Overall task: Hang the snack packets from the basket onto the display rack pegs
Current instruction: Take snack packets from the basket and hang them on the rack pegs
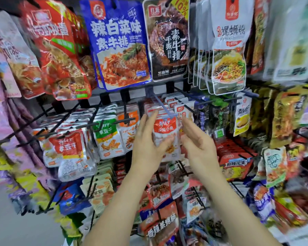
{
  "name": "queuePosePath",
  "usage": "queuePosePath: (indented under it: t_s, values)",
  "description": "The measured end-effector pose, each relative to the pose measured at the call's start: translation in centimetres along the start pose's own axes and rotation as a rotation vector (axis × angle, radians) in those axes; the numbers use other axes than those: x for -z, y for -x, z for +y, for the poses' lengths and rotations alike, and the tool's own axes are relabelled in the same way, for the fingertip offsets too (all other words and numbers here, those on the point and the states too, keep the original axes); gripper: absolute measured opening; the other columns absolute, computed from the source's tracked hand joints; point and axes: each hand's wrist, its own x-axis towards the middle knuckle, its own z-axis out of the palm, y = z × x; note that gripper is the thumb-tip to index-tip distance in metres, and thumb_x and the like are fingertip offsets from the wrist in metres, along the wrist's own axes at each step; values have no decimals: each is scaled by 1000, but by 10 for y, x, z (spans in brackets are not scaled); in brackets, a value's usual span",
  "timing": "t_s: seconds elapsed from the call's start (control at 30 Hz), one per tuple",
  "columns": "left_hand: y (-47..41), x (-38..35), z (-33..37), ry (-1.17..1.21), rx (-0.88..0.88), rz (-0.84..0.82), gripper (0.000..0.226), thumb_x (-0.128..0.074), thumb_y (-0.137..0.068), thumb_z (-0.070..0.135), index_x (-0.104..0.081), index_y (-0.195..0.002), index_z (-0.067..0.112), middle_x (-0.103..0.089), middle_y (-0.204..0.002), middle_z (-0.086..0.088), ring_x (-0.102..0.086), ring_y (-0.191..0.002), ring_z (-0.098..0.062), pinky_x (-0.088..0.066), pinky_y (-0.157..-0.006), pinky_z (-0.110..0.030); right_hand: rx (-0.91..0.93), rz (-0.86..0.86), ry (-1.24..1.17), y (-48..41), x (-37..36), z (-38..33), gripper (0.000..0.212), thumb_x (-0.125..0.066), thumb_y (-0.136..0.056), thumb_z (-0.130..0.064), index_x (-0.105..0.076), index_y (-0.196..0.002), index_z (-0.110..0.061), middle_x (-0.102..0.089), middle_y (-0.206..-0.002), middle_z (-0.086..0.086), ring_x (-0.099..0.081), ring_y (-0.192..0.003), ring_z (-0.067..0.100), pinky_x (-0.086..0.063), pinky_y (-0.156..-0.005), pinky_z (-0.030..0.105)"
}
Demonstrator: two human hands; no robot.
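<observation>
Pinching the red-and-white packet (165, 128), it seems, with thumb across its front, the left hand (148, 141) stands fingers-up; the right hand (197, 141) hovers beside, loosely spread, empty. Printed 深海小鱼, the packet hangs on a pale blue peg (160, 105).

A black wire display rack (104, 99) fills nearly the whole view from top to bottom, and a strip of pale grey back panel (94, 92) shows behind its brackets between the upper rows. At the lower left lies a smooth, plain grey floor (9, 228). The light is bright, white and even.
</observation>
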Motion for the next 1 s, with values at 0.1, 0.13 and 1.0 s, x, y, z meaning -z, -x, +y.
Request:
queuePosePath:
  t_s: [0.1,0.13,1.0]
  values:
    - [5,2,3,-15,8,21,82,-73,-82,41,-21,-145,50,-18,-160,12,-9,-144,4,-21,-113,-26,-42,3,46,1,5,0,49,-51,-98,-6,-46,-144,-22,-49,-144,-13,-45,-130,-4,-39,-105,13]
    - [8,5,4,3,3,23,83,-72,-83,41,-19,-146,51,-17,-160,11,-10,-146,-1,-23,-115,-29,-48,14,70,7,5,-3,48,-51,-98,-8,-47,-144,-23,-49,-144,-13,-45,-130,-4,-40,-101,9]
    - [282,-269,220,347,-385,-897,21,-60,-82,16,-72,-93,30,-68,-86,26,-60,-81,13,-38,-73,0,-700,372,756,367,452,-68,23,-63,-93,-19,-65,-104,-39,-75,-95,-10,-68,-82,1,-50,-73,16]
